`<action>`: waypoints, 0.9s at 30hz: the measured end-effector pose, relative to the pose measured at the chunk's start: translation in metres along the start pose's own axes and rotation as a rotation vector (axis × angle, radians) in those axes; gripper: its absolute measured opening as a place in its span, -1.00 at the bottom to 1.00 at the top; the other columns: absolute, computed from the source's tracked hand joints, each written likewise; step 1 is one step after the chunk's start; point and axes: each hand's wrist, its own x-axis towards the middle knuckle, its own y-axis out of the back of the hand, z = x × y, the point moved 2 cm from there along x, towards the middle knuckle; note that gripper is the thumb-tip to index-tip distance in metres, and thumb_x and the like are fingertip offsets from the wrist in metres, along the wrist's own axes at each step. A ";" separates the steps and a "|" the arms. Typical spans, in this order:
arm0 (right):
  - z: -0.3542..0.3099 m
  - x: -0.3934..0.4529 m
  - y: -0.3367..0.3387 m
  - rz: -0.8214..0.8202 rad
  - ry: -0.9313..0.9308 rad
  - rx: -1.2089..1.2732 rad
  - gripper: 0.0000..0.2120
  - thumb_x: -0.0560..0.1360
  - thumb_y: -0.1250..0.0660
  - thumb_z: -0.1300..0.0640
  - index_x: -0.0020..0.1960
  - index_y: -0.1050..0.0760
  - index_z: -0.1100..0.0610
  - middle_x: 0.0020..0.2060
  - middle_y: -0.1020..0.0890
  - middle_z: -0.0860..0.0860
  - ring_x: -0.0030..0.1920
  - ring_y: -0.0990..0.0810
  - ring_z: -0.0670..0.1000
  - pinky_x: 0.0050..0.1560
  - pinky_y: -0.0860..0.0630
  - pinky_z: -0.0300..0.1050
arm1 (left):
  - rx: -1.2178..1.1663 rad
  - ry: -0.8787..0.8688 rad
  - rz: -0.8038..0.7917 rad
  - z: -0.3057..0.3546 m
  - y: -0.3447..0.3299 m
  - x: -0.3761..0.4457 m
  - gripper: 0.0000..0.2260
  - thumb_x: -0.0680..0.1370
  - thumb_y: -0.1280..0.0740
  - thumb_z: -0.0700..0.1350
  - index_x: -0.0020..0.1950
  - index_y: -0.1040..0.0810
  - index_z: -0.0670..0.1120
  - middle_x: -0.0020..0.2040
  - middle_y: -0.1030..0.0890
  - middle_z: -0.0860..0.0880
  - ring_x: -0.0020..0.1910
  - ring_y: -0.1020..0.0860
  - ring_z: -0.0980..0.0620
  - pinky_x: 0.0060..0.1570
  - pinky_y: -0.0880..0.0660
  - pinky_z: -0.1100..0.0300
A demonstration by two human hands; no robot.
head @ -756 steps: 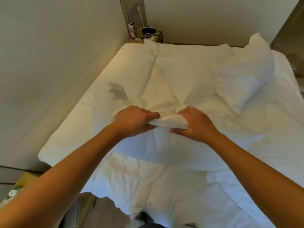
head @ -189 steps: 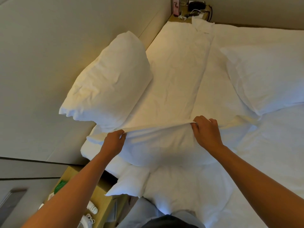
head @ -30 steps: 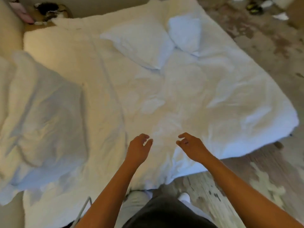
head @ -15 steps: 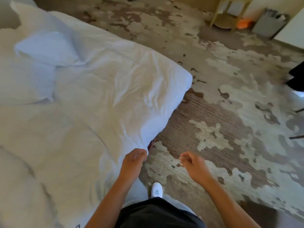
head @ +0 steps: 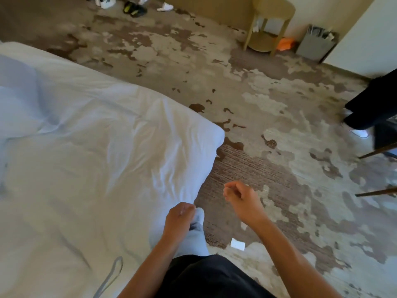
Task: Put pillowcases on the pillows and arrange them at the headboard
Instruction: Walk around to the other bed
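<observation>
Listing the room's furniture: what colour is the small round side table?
Light tan side table, head view.

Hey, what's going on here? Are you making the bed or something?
A person stands at the corner of a bed covered by a rumpled white duvet. Their left hand pinches the duvet's edge near that corner, while the right hand hovers loosely curled over the patterned brown and beige carpet, holding nothing. No cased pillow shows clearly in this view. A small white paper scrap lies on the carpet by their feet, and a round wooden side table stands by the far wall.
</observation>
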 end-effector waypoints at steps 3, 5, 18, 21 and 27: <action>-0.004 0.043 0.036 0.041 -0.032 0.008 -0.87 0.64 -0.26 -0.13 0.07 -0.58 -0.19 -0.22 -0.68 -0.15 -0.26 -0.65 -0.12 -0.27 -0.60 -0.20 | -0.071 -0.007 -0.032 0.076 -0.009 0.047 -0.84 0.60 -0.30 -0.07 -0.04 -0.63 -0.11 -0.08 -0.71 -0.08 0.00 -0.65 -0.09 0.20 -0.55 -0.13; -0.002 0.068 0.061 0.069 -0.056 0.008 -0.88 0.63 -0.26 -0.12 0.05 -0.58 -0.20 -0.25 -0.66 -0.14 -0.30 -0.62 -0.13 -0.31 -0.56 -0.23 | -0.065 -0.072 -0.056 0.129 -0.019 0.079 -0.82 0.60 -0.30 -0.03 -0.09 -0.64 -0.07 -0.14 -0.71 -0.03 -0.05 -0.66 -0.04 0.17 -0.57 -0.14; 0.033 0.309 0.221 0.117 -0.187 0.019 -0.90 0.61 -0.28 -0.11 -0.04 -0.57 -0.22 -0.25 -0.69 -0.13 -0.28 -0.64 -0.17 -0.26 -0.56 -0.16 | -0.124 -0.295 -0.084 0.400 -0.087 0.283 -0.86 0.62 -0.33 0.04 -0.07 -0.65 0.06 -0.13 -0.73 0.13 -0.08 -0.68 0.18 0.06 -0.64 0.07; 0.016 0.399 0.257 0.029 -0.092 -0.048 -0.92 0.63 -0.31 -0.07 -0.01 -0.53 -0.24 -0.24 -0.67 -0.17 -0.21 -0.62 -0.25 -0.21 -0.56 -0.19 | -0.132 -0.243 -0.006 0.444 -0.091 0.328 -0.86 0.63 -0.33 0.00 -0.05 -0.66 0.03 -0.11 -0.73 0.06 -0.05 -0.69 0.10 0.11 -0.64 0.00; -0.071 0.565 0.306 -0.205 0.170 -0.159 -0.86 0.67 -0.31 -0.01 0.19 -0.58 -0.07 -0.04 -0.65 -0.20 -0.04 -0.63 -0.21 -0.05 -0.47 -0.41 | -0.186 -0.110 0.159 0.504 -0.080 0.393 -0.78 0.54 -0.26 0.09 -0.12 -0.59 -0.02 -0.12 -0.68 -0.10 -0.04 -0.66 -0.10 0.14 -0.61 -0.11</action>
